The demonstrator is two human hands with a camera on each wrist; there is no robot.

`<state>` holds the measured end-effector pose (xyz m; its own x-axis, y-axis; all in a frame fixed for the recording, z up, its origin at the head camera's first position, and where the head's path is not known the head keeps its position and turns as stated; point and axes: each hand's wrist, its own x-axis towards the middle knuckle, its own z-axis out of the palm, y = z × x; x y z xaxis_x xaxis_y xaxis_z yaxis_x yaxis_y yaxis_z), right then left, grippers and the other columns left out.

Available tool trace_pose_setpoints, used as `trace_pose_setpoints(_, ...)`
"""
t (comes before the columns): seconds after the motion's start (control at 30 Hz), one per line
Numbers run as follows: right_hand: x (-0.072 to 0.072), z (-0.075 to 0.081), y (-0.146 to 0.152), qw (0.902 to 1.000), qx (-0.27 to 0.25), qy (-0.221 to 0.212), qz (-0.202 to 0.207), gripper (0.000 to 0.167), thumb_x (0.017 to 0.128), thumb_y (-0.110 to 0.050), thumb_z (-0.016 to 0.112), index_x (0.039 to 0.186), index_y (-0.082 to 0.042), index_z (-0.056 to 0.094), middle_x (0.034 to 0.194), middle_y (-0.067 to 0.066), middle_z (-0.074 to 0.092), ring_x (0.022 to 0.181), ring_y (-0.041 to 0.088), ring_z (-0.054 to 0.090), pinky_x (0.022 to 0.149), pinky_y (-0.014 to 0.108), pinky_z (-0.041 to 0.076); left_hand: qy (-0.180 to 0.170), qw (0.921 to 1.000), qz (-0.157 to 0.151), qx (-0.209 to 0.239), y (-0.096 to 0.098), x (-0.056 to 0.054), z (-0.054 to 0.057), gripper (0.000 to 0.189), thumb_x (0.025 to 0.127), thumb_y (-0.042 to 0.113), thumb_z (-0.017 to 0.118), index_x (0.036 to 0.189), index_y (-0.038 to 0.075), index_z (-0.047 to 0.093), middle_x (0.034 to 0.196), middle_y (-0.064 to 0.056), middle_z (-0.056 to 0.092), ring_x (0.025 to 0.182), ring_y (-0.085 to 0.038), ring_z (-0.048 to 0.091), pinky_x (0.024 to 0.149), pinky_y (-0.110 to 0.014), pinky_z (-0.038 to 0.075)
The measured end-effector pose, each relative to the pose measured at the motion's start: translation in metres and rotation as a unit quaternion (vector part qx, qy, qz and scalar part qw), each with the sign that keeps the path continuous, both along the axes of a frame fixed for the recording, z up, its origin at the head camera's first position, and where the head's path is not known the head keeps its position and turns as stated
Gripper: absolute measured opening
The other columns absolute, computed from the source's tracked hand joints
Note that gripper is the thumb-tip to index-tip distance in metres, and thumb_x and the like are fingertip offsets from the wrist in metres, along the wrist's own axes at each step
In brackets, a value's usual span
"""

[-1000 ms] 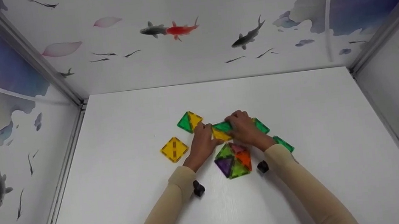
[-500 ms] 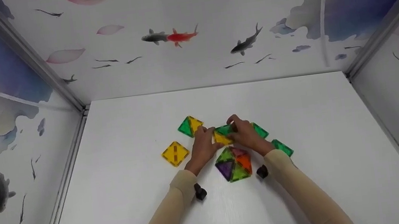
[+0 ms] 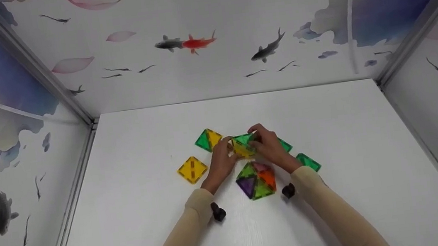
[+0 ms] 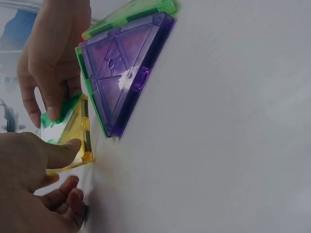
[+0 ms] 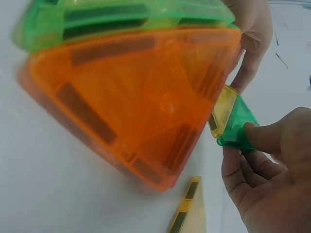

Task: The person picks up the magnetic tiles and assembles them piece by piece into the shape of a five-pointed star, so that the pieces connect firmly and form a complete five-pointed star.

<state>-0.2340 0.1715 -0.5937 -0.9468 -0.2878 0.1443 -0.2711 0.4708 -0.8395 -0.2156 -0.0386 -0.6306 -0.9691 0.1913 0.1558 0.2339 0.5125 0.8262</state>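
Note:
Both hands hold a pair of triangular magnetic tiles joined edge to edge, one green (image 3: 241, 139), one yellow (image 3: 243, 150). My left hand (image 3: 220, 164) pinches the yellow side, its thumb lying on the tile's face in the left wrist view. On the other side, my right hand (image 3: 273, 149) pinches the green tile between thumb and fingers, as the right wrist view shows. Just nearer than the pair stands a cluster of joined triangle tiles, with purple (image 4: 121, 68), orange (image 5: 141, 97), green and reddish faces. It looks raised from the table.
A yellow diamond (image 3: 192, 170) and a green-and-yellow diamond (image 3: 207, 140) lie to the left. Green tiles (image 3: 308, 162) lie at the right, one partly behind the right hand. White table (image 3: 152, 223) surrounds them, with printed walls (image 3: 230, 75) at back and sides.
The joined green and yellow tiles have come up slightly and tilted between the hands. My right fingers have shifted a little on the green tile. The whole head view has shifted slightly.

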Motion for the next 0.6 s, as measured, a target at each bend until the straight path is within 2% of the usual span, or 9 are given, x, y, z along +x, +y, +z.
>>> trace_pose_setpoints(0.1,0.003,0.003,0.001,0.9991,-0.042,0.003,-0.004,0.029,0.106,-0.001,0.071,0.133,0.0,0.061,0.104,0.015,0.076,0.091,0.028,0.068,0.085,0.034,0.057,0.011,0.9984,-0.007,0.055,-0.003,-0.002,0.001,0.049,0.104,0.002,0.072,0.151,0.002,0.058,0.112,-0.011,0.067,0.101,-0.023,0.059,0.092,-0.038,0.052)
trace_pose_setpoints(0.23,0.01,0.009,0.008,0.9958,-0.09,-0.016,-0.006,0.027,0.105,0.001,0.072,0.13,0.0,0.062,0.102,0.018,0.078,0.089,0.033,0.072,0.079,0.03,0.057,-0.023,0.9931,-0.01,0.115,-0.002,0.002,0.021,0.045,0.107,0.003,0.069,0.151,0.005,0.062,0.11,-0.01,0.069,0.1,-0.022,0.061,0.091,-0.035,0.054)
trace_pose_setpoints(0.4,0.019,0.019,0.019,0.9907,-0.114,-0.07,-0.022,0.023,0.105,0.001,0.071,0.126,0.003,0.062,0.113,0.023,0.076,0.093,0.032,0.075,0.081,0.034,0.064,-0.047,0.9883,-0.034,0.141,-0.001,0.004,0.037,0.042,0.109,0.003,0.067,0.151,0.009,0.067,0.111,-0.009,0.072,0.099,-0.02,0.065,0.09,-0.03,0.058)
trace_pose_setpoints(0.5,0.024,0.023,0.027,0.9883,-0.116,-0.097,-0.022,0.021,0.107,0.0,0.069,0.126,0.004,0.061,0.118,0.024,0.073,0.094,0.032,0.075,0.084,0.042,0.066,-0.064,0.9843,-0.056,0.154,-0.002,0.005,0.043,0.042,0.109,0.003,0.067,0.151,0.01,0.068,0.113,-0.009,0.073,0.094,-0.019,0.066,0.087,-0.038,0.062)
trace_pose_setpoints(0.6,0.03,0.025,0.034,0.9874,-0.104,-0.119,-0.003,0.028,0.109,-0.003,0.065,0.136,0.003,0.062,0.12,0.023,0.072,0.095,0.033,0.075,0.086,0.047,0.066,-0.087,0.9792,-0.075,0.168,-0.003,0.007,0.046,0.041,0.11,0.005,0.066,0.15,0.013,0.07,0.112,-0.008,0.075,0.089,-0.019,0.065,0.087,-0.052,0.062)
